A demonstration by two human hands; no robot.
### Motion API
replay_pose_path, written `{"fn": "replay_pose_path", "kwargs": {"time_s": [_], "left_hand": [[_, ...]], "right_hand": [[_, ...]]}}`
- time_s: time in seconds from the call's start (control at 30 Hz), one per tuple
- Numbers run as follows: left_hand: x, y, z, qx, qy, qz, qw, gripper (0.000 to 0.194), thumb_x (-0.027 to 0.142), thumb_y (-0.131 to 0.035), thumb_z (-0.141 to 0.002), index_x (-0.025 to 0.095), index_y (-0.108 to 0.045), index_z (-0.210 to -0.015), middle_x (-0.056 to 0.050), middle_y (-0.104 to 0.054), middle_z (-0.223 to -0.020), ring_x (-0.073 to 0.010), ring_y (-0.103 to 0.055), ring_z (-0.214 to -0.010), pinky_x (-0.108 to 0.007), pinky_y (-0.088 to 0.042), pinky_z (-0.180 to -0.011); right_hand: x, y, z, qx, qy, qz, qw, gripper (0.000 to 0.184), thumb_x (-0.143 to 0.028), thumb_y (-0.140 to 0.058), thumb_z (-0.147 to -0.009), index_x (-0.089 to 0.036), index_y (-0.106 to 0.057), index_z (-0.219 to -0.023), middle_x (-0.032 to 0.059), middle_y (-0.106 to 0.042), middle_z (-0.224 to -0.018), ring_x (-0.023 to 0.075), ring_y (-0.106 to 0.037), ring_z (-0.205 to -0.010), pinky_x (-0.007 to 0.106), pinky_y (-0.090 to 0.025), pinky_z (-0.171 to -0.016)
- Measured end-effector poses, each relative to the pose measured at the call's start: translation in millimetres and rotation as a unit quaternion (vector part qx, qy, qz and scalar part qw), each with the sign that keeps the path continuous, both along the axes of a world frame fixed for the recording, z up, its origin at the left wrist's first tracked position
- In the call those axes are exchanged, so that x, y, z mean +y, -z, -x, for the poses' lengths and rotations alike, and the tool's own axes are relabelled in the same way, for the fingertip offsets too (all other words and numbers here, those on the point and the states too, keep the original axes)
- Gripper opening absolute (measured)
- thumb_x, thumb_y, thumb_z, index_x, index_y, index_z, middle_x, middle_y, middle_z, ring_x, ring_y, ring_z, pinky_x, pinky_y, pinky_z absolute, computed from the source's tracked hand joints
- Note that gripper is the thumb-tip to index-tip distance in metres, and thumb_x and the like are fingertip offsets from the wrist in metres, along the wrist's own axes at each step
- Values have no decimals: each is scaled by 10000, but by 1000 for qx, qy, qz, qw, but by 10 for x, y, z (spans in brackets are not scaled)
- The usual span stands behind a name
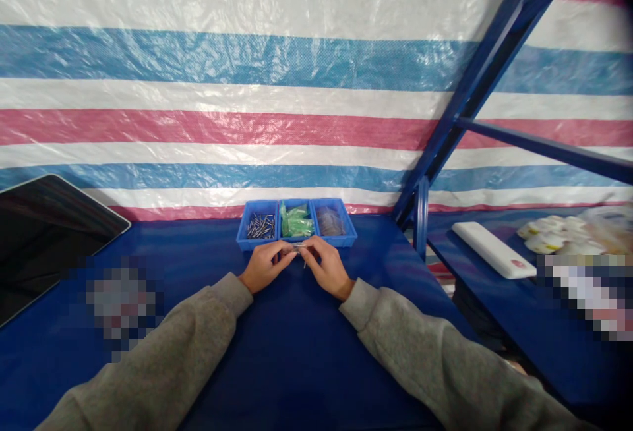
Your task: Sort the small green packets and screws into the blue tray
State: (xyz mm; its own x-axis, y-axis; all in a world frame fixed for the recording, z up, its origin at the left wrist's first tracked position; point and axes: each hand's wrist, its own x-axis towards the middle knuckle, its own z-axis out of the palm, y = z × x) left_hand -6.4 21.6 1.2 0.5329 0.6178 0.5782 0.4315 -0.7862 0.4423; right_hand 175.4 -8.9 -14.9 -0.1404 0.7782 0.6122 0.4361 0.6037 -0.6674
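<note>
My left hand (268, 263) and my right hand (328, 266) meet fingertip to fingertip just in front of the blue bins. Both are closed in a pinch on a small, clear, shiny piece that looks like thin plastic (298, 246); the fingers cover most of it, so its kind cannot be made out. Right behind the hands, the left blue bin holds metal screws (260, 226). Green plastic pieces (297, 220) fill the middle one. In the right bin lies a heap of clear, thin plastic (330, 221).
A dark-screened device (49, 240) with a pale edge sits at the left on the blue table (306, 365). Blue metal frame bars (457, 114) rise at the right. Beyond them, a second table bears a white oblong box (492, 250) and white rolls (558, 233). Striped sheeting (247, 128) hangs behind.
</note>
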Motion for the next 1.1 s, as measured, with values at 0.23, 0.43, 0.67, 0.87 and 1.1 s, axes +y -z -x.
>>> {"fn": "replay_pose_path", "kwargs": {"time_s": [0.23, 0.43, 0.67, 0.87, 1.1], "left_hand": [[5, -31, 8, -4, 17, -14, 1000, 252, 303, -492, -894, 139, -627, -758, -10, -592, -637, -94, -505, -548, -213, -410, -553], [-7, -25, 4, -35, 9, -3, 999, 206, 314, -530, -874, 143, -632, -930, -39, -661, -791, -96, -545, -582, -213, -448, -570], [18, 21, 9, -8, -10, 8, 1000, 196, 318, -521, -879, 150, -618, -909, -11, -644, -722, -95, -545, -574, -205, -438, -569], [27, 20, 10, 5, 6, 11, 1000, 226, 334, -497, -889, 146, -621, -862, -8, -625, -681, -93, -530, -557, -201, -427, -565], [8, -27, 13, 1, 34, 9, 999, 199, 283, -507, -889, 139, -637, -849, -28, -658, -742, -103, -560, -608, -210, -439, -610]], "right_hand": [[0, -7, -7, -8, -10, 1, 1000, 192, -317, -435, -924, -194, -577, -882, 32, -567, -773, 154, -534, -683, 272, -436, -643], [-11, -13, -6, -9, -15, -4, 1000, 209, -336, -433, -924, -200, -586, -883, 38, -574, -779, 165, -549, -710, 278, -448, -662], [-13, -18, -6, -13, -18, -5, 1000, 232, -341, -426, -928, -197, -601, -878, 42, -581, -779, 164, -550, -708, 286, -451, -664], [-12, -36, -3, -8, -14, -6, 1000, 250, -356, -432, -926, -199, -619, -878, 43, -591, -783, 166, -558, -713, 283, -452, -659], [-26, -33, -4, -8, -13, -13, 1000, 260, -346, -421, -932, -199, -606, -823, 36, -576, -748, 162, -545, -692, 283, -438, -662]]}}
